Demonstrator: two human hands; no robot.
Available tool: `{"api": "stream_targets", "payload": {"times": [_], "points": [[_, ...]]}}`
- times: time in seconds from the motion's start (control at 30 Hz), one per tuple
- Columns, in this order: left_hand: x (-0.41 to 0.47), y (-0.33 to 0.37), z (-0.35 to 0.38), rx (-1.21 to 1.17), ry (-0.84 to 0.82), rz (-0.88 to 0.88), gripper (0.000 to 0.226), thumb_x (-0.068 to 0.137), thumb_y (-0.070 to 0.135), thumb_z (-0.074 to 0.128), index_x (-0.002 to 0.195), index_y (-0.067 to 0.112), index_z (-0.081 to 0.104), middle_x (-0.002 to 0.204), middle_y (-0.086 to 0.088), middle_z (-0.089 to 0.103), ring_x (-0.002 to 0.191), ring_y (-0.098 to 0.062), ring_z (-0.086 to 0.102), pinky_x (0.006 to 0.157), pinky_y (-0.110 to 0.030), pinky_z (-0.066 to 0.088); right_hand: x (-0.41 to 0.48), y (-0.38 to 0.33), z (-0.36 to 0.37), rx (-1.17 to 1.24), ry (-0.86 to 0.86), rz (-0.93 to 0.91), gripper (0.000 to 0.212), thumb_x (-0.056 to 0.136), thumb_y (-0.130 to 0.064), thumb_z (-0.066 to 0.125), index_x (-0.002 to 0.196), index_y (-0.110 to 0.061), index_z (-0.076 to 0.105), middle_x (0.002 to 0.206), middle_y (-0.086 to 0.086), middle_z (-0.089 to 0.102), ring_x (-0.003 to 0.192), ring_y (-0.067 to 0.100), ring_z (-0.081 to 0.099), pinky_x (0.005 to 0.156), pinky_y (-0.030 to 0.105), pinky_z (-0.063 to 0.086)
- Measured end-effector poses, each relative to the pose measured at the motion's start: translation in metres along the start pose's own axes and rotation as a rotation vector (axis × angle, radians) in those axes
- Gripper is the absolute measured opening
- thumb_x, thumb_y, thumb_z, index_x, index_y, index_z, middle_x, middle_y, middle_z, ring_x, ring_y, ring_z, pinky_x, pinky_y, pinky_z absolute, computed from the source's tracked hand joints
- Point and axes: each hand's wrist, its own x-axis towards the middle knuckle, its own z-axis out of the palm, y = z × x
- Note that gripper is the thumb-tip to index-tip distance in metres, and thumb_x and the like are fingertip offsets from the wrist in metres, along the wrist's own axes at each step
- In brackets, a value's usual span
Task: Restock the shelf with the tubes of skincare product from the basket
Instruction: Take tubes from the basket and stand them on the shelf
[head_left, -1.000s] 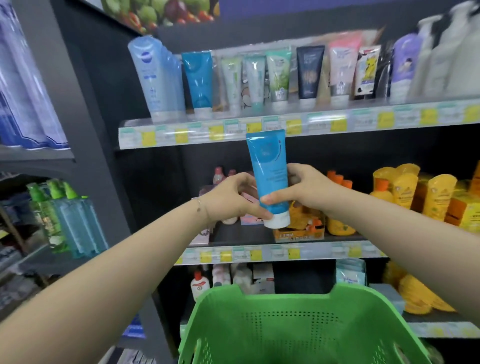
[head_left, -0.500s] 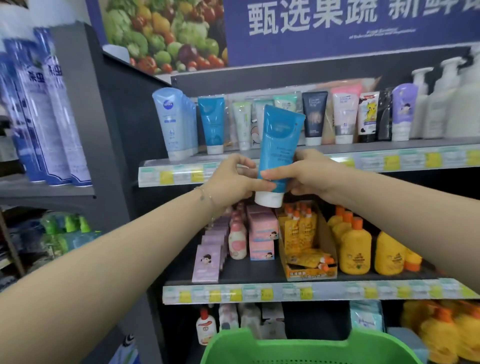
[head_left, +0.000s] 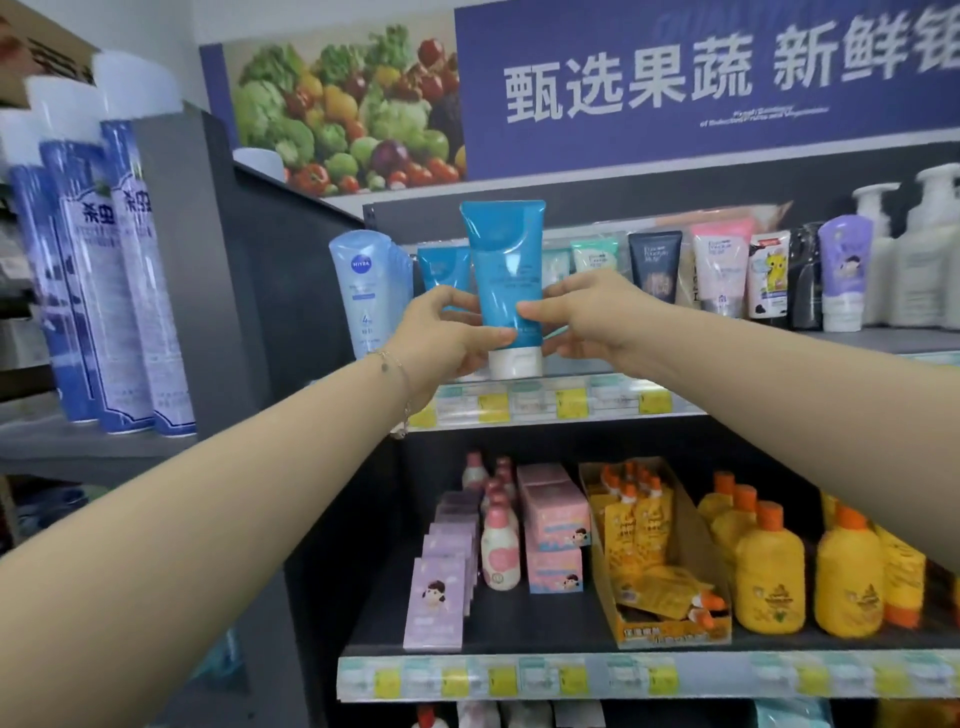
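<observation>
1. Head view, the hold: the left grip (head_left: 447, 340) and the right grip (head_left: 584, 317) each pinch the blue tube (head_left: 506, 260) low on its body, one from either side, thumbs on its face. The tube is upright, white cap down.
2. Head view, the place: the tube is at the top shelf (head_left: 571, 402), near its left end, with the cap right at the front edge. I cannot tell whether the cap touches the shelf. A matching tube (head_left: 439, 270) stands just behind it to the left, beside the pale Nivea tube (head_left: 363, 291).
3. The step, as I judge it: setting this tube down. The next move calls for seating the cap flat in front of its match, then loosening both grips without tipping it.
4. Hidden or unclear: the basket is out of frame, so the remaining stock cannot be judged. The fingers behind the tube are covered, and the price tags (head_left: 569, 402) are too blurred to read.
</observation>
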Motion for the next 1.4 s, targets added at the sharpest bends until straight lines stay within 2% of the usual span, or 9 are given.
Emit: {"api": "stream_targets", "payload": {"times": [0.1,0.2,0.27,0.33,0.5,0.67,0.9,1.17,1.4], "points": [[0.014,0.007,-0.009,-0.053,0.045,0.017,0.031,0.077,0.000,0.073,0.102,0.010,0.059,0.088,-0.004,0.066,0.062,-0.012,0.059,0.058,-0.022,0.049,0.020,-0.007,0.012,0.042,0.025,-0.014,0.037,0.084,-0.021,0.072,0.117,-0.007,0.061,0.086,0.006,0.070,0.059,0.014,0.062,0.052,0.021,0.046],[0.032,0.010,-0.018,0.008,0.093,0.033,0.035,0.078,0.003,0.073,0.109,0.015,0.063,0.096,-0.002,0.069,0.078,-0.015,0.066,0.074,-0.030,0.056,0.038,-0.014,0.022,0.071,0.059,-0.038,0.039,0.083,-0.020,0.073,0.119,-0.009,0.061,0.100,0.008,0.071,0.063,0.013,0.064,0.046,0.018,0.046],[0.040,0.010,-0.020,0.056,0.123,0.045,0.039,0.080,0.004,0.072,0.115,0.016,0.063,0.104,-0.001,0.068,0.086,-0.013,0.064,0.075,-0.028,0.054,0.047,-0.018,0.028,0.096,0.073,-0.044,0.035,0.082,-0.016,0.074,0.114,-0.009,0.062,0.104,0.008,0.070,0.068,0.011,0.065,0.046,0.017,0.047],[0.048,0.006,-0.021,0.088,0.171,0.065,0.045,0.081,0.002,0.069,0.123,0.013,0.058,0.109,-0.001,0.066,0.089,-0.012,0.061,0.068,-0.020,0.048,0.058,-0.019,0.037,0.091,0.092,-0.046,0.027,0.081,-0.015,0.075,0.105,-0.011,0.064,0.103,0.006,0.070,0.073,0.011,0.066,0.052,0.018,0.051],[0.072,-0.012,-0.025,0.144,0.289,0.025,0.050,0.080,-0.001,0.068,0.124,0.009,0.045,0.116,-0.012,0.063,0.103,-0.024,0.062,0.083,-0.032,0.051,0.085,-0.012,0.061,0.012,0.169,-0.040,0.031,0.073,-0.015,0.082,0.090,-0.009,0.057,0.103,0.012,0.068,0.089,0.026,0.069,0.081,0.039,0.058],[0.093,-0.031,-0.024,0.264,0.246,-0.021,0.037,0.080,0.000,0.067,0.108,0.014,0.047,0.113,-0.013,0.063,0.101,-0.027,0.063,0.087,-0.039,0.053,0.111,0.001,0.077,-0.127,0.210,-0.005,0.042,0.071,-0.024,0.083,0.099,-0.002,0.060,0.102,0.014,0.067,0.087,0.027,0.069,0.079,0.041,0.058],[0.112,-0.044,-0.023,0.396,0.202,-0.064,0.037,0.083,-0.004,0.055,0.120,0.002,0.052,0.119,-0.016,0.060,0.108,-0.031,0.058,0.090,-0.037,0.051,0.129,0.019,0.088,-0.271,0.184,-0.049,0.037,0.076,-0.021,0.078,0.104,-0.006,0.060,0.103,0.010,0.065,0.092,0.024,0.066,0.081,0.039,0.057],[0.119,-0.048,-0.021,0.457,0.153,-0.128,0.039,0.083,0.000,0.060,0.121,0.001,0.052,0.119,-0.015,0.060,0.109,-0.029,0.059,0.094,-0.035,0.049,0.131,0.024,0.090,-0.418,0.049,-0.079,0.019,0.079,-0.011,0.067,0.095,-0.009,0.059,0.086,0.006,0.057,0.075,0.020,0.054,0.055,0.024,0.041],[0.119,-0.046,-0.021,0.528,0.121,-0.158,0.043,0.087,0.006,0.060,0.128,0.003,0.046,0.127,-0.014,0.054,0.117,-0.028,0.053,0.098,-0.033,0.045,0.131,0.025,0.089,-0.402,-0.010,-0.062,0.029,0.082,-0.007,0.062,0.110,-0.003,0.060,0.100,0.014,0.063,0.092,0.027,0.064,0.079,0.034,0.054]]}}
